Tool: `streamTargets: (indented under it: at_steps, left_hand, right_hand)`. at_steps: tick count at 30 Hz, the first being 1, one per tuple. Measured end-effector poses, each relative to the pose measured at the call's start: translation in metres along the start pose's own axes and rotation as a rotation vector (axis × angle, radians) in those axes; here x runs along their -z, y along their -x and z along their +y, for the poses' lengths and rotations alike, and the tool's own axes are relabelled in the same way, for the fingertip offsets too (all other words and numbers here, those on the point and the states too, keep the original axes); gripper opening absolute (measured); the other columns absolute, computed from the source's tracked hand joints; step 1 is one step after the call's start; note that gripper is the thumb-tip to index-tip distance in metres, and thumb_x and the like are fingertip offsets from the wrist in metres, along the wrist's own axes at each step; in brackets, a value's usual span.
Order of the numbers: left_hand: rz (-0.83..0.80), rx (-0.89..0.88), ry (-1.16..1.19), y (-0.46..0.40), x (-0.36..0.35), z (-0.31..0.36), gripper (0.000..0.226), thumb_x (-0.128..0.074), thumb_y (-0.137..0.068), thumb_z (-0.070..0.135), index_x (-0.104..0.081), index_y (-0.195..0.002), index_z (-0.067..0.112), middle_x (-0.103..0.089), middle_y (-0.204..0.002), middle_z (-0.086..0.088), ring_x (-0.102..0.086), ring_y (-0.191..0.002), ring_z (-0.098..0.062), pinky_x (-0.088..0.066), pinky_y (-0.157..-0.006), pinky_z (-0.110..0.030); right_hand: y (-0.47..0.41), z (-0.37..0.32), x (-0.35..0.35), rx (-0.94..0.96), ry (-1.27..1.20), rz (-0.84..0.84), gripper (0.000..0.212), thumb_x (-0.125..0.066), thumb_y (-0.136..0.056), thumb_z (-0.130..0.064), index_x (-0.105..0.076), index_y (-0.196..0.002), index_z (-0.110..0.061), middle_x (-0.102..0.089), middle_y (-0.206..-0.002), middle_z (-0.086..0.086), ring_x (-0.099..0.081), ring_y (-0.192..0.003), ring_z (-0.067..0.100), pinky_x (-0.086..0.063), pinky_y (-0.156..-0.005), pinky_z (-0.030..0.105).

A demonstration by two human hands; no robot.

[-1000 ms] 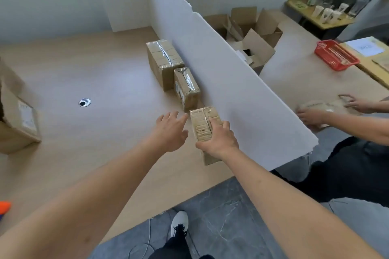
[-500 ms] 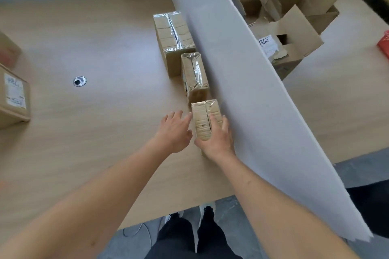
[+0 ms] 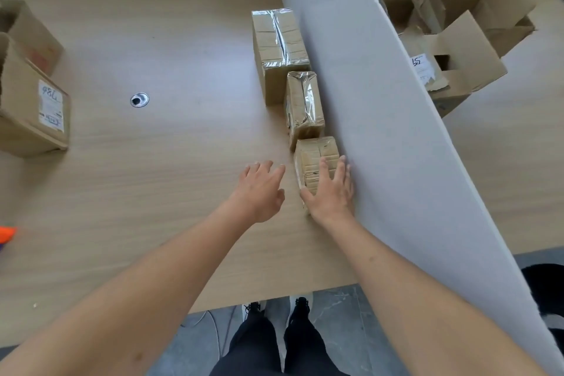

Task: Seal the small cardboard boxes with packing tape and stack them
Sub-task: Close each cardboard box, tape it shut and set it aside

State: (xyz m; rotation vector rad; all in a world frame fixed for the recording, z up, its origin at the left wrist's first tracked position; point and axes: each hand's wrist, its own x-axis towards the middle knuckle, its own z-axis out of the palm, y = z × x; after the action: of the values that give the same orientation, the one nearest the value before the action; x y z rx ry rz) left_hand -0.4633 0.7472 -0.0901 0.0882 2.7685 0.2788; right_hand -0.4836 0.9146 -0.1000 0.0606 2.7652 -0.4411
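Small taped cardboard box (image 3: 316, 159) sits on wooden table (image 3: 183, 162), against white divider (image 3: 381, 131). Right hand (image 3: 331, 192) rests flat on it, fingers straight; left hand (image 3: 262, 189) open, beside. Likely light, rigid, tape slick; grasp by opposite sides.

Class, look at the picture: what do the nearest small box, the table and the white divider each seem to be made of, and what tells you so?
Nearest small box: brown cardboard wrapped in clear glossy tape, shown by the shiny wrinkled film.
Table: looks like light wood or wood-look laminate, matt, with fine grain lines; which one cannot be told.
White divider: probably foam or fibre board, matt white, with a rough, ragged top edge.
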Motion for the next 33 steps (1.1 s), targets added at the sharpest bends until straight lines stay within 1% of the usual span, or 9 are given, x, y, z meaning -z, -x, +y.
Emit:
streamTargets:
  at_steps: [3,6,12,16,18,22,26,31,33]
  left_hand:
    - [0.014,-0.013,-0.001,0.014,0.012,-0.007,0.057,-0.050,-0.100,0.036,-0.033,-0.152,0.019,-0.034,-0.156,-0.012,-0.031,-0.144,-0.032,-0.019,-0.119,-0.049]
    - [0.047,-0.030,-0.011,0.032,0.030,-0.014,0.057,-0.051,-0.100,0.037,-0.034,-0.152,0.021,-0.034,-0.158,-0.010,-0.034,-0.144,-0.031,-0.020,-0.120,-0.048]
    - [0.175,-0.001,-0.024,0.083,0.072,-0.031,0.052,-0.049,-0.101,0.036,-0.037,-0.150,0.022,-0.038,-0.156,-0.005,-0.039,-0.141,-0.028,-0.022,-0.119,-0.047]
    - [0.253,0.083,-0.014,0.126,0.089,-0.041,0.055,-0.047,-0.102,0.037,-0.034,-0.153,0.023,-0.034,-0.159,-0.004,-0.034,-0.145,-0.026,-0.020,-0.122,-0.047]
    - [0.294,0.144,-0.016,0.151,0.095,-0.048,0.056,-0.047,-0.102,0.038,-0.033,-0.154,0.023,-0.033,-0.160,-0.004,-0.033,-0.146,-0.026,-0.021,-0.122,-0.047]
    - [0.405,0.270,-0.022,0.205,0.108,-0.060,0.054,-0.050,-0.101,0.038,-0.039,-0.151,0.023,-0.038,-0.157,-0.004,-0.040,-0.141,-0.026,-0.026,-0.117,-0.043]
    - [0.469,0.355,-0.015,0.265,0.120,-0.076,0.053,-0.051,-0.101,0.039,-0.041,-0.150,0.021,-0.042,-0.153,-0.005,-0.041,-0.140,-0.026,-0.029,-0.116,-0.044]
    - [0.505,0.484,-0.017,0.337,0.127,-0.114,0.054,-0.049,-0.102,0.038,-0.039,-0.152,0.021,-0.041,-0.154,-0.003,-0.039,-0.141,-0.026,-0.022,-0.121,-0.050]
    - [0.514,0.526,-0.017,0.361,0.125,-0.137,0.055,-0.049,-0.102,0.039,-0.037,-0.154,0.022,-0.040,-0.156,-0.003,-0.037,-0.143,-0.027,-0.021,-0.122,-0.050]
  right_hand:
    - [0.016,-0.016,0.013,0.070,0.008,0.035,0.078,-0.056,-0.096,-0.048,-0.023,-0.161,-0.023,0.003,-0.170,0.015,-0.002,-0.157,0.033,-0.010,-0.126,0.042]
    - [0.035,-0.037,0.029,0.173,0.004,0.025,0.070,-0.054,-0.097,-0.044,-0.029,-0.159,-0.025,-0.002,-0.170,0.014,-0.006,-0.157,0.031,-0.016,-0.126,0.044]
    - [0.073,-0.082,0.063,0.354,0.057,0.005,0.061,-0.049,-0.100,-0.046,-0.040,-0.155,-0.021,-0.025,-0.166,0.012,-0.024,-0.153,0.027,-0.023,-0.121,0.042]
    - [0.099,-0.105,0.086,0.480,0.169,-0.011,0.055,-0.043,-0.103,-0.047,-0.045,-0.151,-0.021,-0.030,-0.165,0.010,-0.027,-0.152,0.027,-0.026,-0.119,0.042]
    - [0.115,-0.118,0.097,0.544,0.173,-0.008,0.055,-0.042,-0.103,-0.047,-0.045,-0.151,-0.020,-0.032,-0.164,0.010,-0.028,-0.151,0.028,-0.026,-0.119,0.042]
    - [0.153,-0.147,0.107,0.703,0.190,0.016,0.053,-0.042,-0.103,-0.049,-0.050,-0.147,-0.020,-0.040,-0.158,0.009,-0.036,-0.146,0.027,-0.033,-0.115,0.042]
    - [0.197,-0.180,0.107,0.833,0.198,0.031,0.050,-0.042,-0.104,-0.048,-0.054,-0.142,-0.018,-0.049,-0.147,0.009,-0.045,-0.136,0.028,-0.037,-0.107,0.040]
    - [0.243,-0.239,0.093,0.975,0.208,0.011,0.049,-0.042,-0.105,-0.046,-0.054,-0.142,-0.018,-0.050,-0.145,0.009,-0.049,-0.131,0.030,-0.039,-0.104,0.041]
    - [0.257,-0.269,0.080,1.021,0.199,0.014,0.047,-0.043,-0.104,-0.046,-0.058,-0.137,-0.016,-0.053,-0.141,0.008,-0.052,-0.127,0.029,-0.042,-0.101,0.041]
